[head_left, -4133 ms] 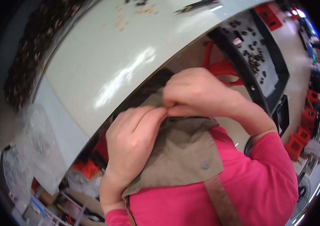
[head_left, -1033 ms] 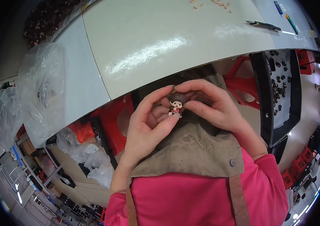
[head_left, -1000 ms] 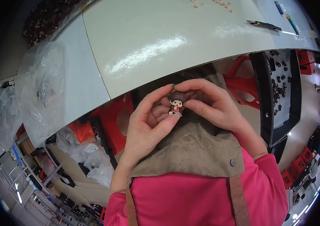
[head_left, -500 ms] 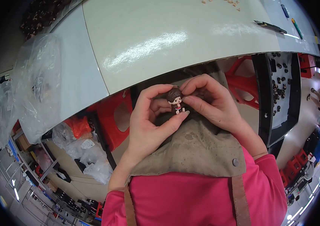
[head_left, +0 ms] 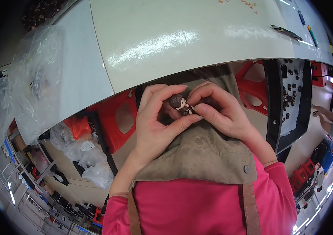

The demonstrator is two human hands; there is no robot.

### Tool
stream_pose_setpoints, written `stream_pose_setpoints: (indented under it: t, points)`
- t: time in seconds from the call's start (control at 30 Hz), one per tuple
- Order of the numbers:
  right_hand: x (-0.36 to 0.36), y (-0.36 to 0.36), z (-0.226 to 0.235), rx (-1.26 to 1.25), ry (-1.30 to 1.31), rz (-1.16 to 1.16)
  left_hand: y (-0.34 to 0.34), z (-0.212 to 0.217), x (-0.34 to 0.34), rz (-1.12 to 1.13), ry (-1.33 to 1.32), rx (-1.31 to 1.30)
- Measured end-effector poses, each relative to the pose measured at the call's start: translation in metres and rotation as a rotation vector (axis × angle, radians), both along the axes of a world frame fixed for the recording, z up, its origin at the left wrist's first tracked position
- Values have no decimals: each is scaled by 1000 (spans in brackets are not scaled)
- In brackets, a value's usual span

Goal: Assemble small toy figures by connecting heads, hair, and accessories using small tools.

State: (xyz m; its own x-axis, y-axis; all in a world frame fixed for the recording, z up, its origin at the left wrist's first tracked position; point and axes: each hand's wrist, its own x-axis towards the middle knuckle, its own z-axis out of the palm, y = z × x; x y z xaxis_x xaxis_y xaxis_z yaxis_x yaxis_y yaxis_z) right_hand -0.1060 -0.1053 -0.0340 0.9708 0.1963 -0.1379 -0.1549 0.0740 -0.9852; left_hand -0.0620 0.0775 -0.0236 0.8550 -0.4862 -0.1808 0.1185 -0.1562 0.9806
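A small figurine (head_left: 177, 102) with dark brown hair, a pale face and a dark body sits between my two hands, just below the table edge. My left hand (head_left: 152, 121) grips it, fingers curled over the head side and thumb along the bottom. From the other side, my right hand (head_left: 226, 114) closes thumb and forefinger on the figurine's body. The two thumb tips nearly meet at its base. Fingers cover part of the figurine. Beneath both hands lies my brown apron (head_left: 197, 152).
The pale table (head_left: 146, 21) carries a utility knife (head_left: 286, 32), two slim tools and small tan scraps. Clear plastic bags (head_left: 37, 78) hang at the left. Red stools (head_left: 115, 125) stand underneath. A black-rimmed tray (head_left: 274, 105) of small dark parts is at right.
The figurine has tilted and turned sideways, its face now toward the right. My right thumb and forefinger have come onto its body. The view has shifted slightly.
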Motion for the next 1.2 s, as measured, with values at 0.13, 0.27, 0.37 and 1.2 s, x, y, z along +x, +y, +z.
stream_pose_setpoints:
  t: [0.13,0.27,0.37,1.2]
  points:
    - [1,2,3,89,114,-11,-1,-1,1,-13,-16,18]
    - [2,1,-1,175,187,-59,-2,0,1,-17,9,-90]
    - [5,2,3,220,209,-73,0,3,4,25,230,-142]
    - [7,18,-6,-243,-71,-10,-1,-19,-5,-35,122,-34]
